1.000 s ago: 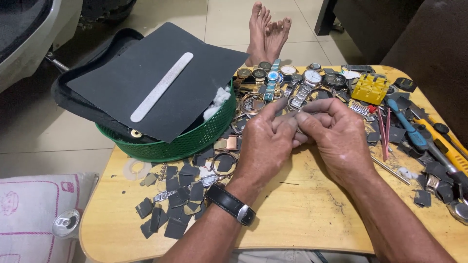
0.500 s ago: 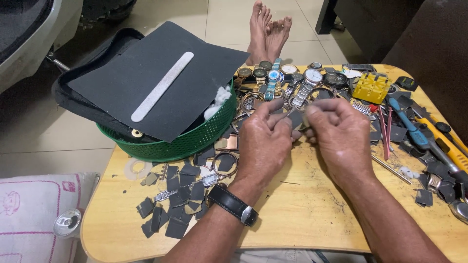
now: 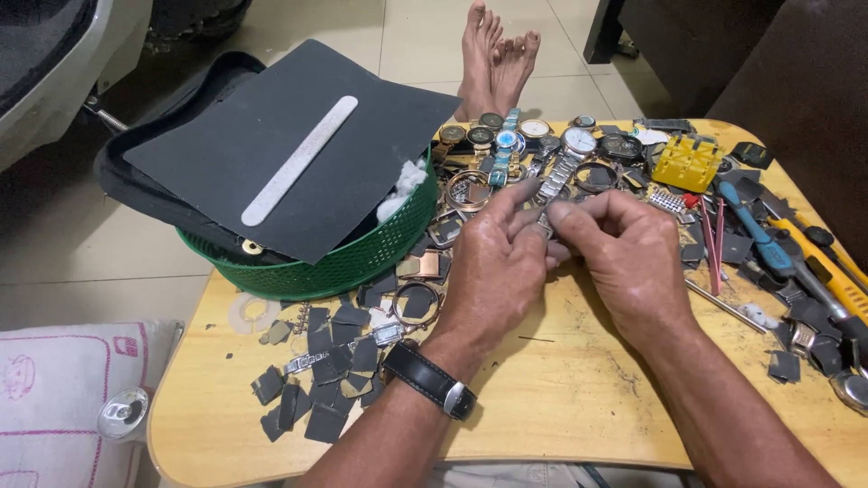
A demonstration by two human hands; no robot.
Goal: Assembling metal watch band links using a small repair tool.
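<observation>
— What do you hold?
— A small metal watch part (image 3: pixel 545 228), pinched between both your hands over the wooden table (image 3: pixel 561 398).
— Grip?
— Your left hand (image 3: pixel 495 271) and right hand (image 3: pixel 624 258) have fingertips closed on it, near the watches (image 3: pixel 533 136) and green basket (image 3: pixel 362 258).

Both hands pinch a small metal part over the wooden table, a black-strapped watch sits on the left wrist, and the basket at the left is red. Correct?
Not quite: the basket is green, not red, as the head view shows. The rest stands: left hand and right hand pinch a small metal part over the wooden table, with the black-strapped watch on the left wrist.
</observation>
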